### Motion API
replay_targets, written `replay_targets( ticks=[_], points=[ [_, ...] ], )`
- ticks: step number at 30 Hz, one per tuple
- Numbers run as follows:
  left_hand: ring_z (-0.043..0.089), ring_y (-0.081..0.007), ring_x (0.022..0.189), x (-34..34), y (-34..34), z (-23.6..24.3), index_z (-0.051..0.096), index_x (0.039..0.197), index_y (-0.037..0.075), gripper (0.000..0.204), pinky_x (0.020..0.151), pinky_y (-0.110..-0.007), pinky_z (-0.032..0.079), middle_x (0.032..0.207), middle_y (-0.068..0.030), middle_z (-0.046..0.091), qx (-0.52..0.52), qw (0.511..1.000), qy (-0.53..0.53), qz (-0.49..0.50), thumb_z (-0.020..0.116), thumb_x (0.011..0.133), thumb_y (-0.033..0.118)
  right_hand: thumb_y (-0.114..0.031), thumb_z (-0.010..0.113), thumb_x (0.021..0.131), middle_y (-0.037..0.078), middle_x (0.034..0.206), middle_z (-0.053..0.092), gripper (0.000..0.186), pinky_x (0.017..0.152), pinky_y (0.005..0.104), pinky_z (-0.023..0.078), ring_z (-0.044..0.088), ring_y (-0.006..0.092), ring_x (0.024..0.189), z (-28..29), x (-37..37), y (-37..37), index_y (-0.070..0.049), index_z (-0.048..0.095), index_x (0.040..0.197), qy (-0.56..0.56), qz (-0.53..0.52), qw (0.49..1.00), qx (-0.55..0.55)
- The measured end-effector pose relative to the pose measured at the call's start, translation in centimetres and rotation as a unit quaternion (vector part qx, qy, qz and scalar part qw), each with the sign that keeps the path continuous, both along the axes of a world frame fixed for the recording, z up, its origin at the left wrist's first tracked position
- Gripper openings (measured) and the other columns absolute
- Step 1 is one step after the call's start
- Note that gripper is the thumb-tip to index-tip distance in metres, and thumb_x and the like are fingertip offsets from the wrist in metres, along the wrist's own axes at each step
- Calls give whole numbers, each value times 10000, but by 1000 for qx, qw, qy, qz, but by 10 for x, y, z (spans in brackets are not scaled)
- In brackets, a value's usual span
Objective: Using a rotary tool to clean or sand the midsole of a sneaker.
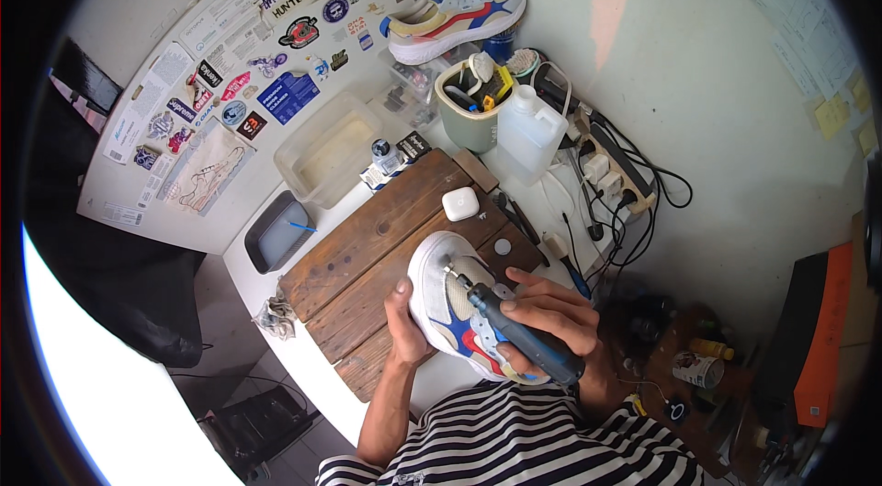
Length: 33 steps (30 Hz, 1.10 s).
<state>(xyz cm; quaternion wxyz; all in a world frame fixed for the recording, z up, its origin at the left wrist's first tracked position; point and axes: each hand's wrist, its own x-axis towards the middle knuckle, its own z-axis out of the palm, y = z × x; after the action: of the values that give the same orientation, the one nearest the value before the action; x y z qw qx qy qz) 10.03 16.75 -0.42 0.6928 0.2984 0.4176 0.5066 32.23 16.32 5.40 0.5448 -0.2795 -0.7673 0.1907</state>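
A sneaker [430, 288] with white, beige, blue and red panels is tilted above the wooden board, its toe pointing away from me. My left hand [404, 328] is closed on the left side of its sole, thumb along the edge. In my right hand [559, 316] is a dark rotary tool [528, 336], with fingers wrapped round its body. The tool's thin metal tip reaches the toe area of the upper; whether it touches the surface I cannot tell. The shoe's heel is partly hidden by the tool and my right hand.
The wooden board [367, 252] bears a white earbud case [460, 203]. Behind it stand a clear plastic tub [317, 151], a small bottle [386, 155], a green bin [467, 123] of brushes and a white jug [530, 135]. A similar sneaker [459, 22] sits higher up. Cables trail from a power strip [611, 164].
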Motion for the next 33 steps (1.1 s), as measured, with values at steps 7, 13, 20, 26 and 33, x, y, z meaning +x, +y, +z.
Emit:
replay_targets(
  ticks=[7,13,20,26,33],
  points=[
    [678,-337,1167,-1,-2,1,489,1484,-62,907,1024,-432,550,1347,-255,652,-4,1000,21,5,421,978,688,-112,866,778,151,965,782,493,1056,547,569,773,263,860,0,3,3,17,697,1222,-4,-4,1000,-3],
    [680,-336,1157,-2,-6,1,500,1473,-71,897,1005,-443,560,1334,-255,658,3,1000,1,-13,427,972,670,-138,854,813,207,985,767,462,947,498,629,782,349,932,0,10,4,54,676,1194,65,-35,997,-18],
    [699,-326,1118,5,-3,11,565,1407,-99,884,967,-408,555,1268,-263,699,33,999,9,-32,418,962,650,-134,800,838,226,970,753,413,910,479,647,779,370,923,8,9,-7,87,660,1157,60,-54,996,-47],
    [690,-326,1135,2,-5,0,560,1416,-95,904,984,-407,545,1274,-259,694,20,999,-21,-33,423,954,670,-173,790,872,240,916,726,442,800,446,651,777,396,943,12,8,-5,96,598,1165,2,-52,999,-9],
    [672,-346,1179,3,-6,11,482,1489,-71,903,1035,-444,540,1354,-266,645,12,999,6,-33,433,965,663,-133,831,808,162,950,765,444,995,531,614,780,293,820,10,-1,-6,65,684,1177,36,-9,999,8]
  ],
)
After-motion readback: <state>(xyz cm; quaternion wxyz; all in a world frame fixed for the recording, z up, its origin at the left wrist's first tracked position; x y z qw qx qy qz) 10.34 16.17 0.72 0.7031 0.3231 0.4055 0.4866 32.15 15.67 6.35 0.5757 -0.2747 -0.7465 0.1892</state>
